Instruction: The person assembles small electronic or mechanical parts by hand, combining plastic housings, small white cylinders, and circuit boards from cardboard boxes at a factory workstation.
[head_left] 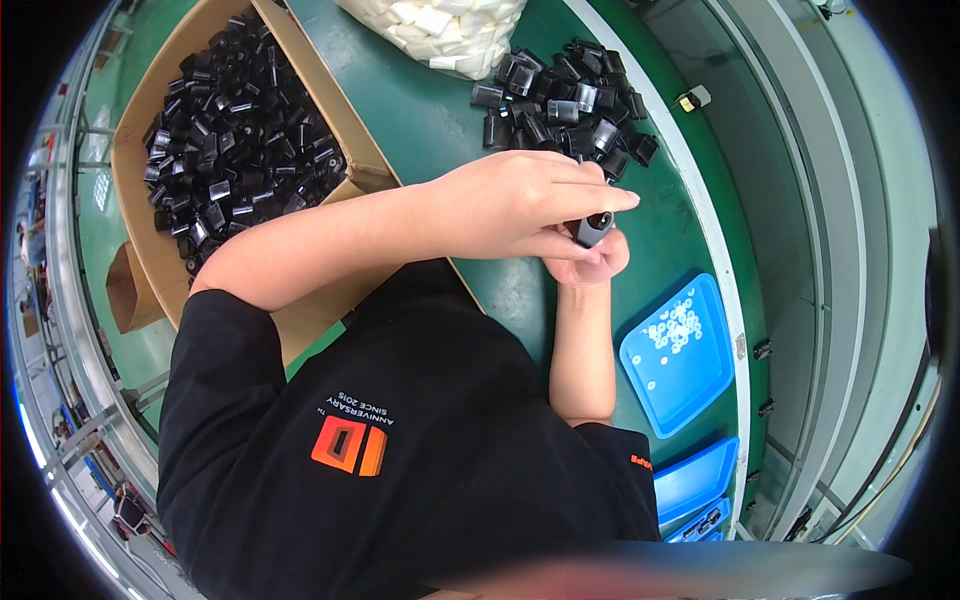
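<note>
Pinching a small black plastic part [594, 228] between our left hand [520, 205] and right hand [592, 258], we hold it above the green table [440, 120], near a pile of black parts [570, 100] and a blue tray [690, 360].

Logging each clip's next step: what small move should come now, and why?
Probably the left hand presses down on the small black part, which the right hand holds from below. Both hands already meet on it, above the green table.
</note>
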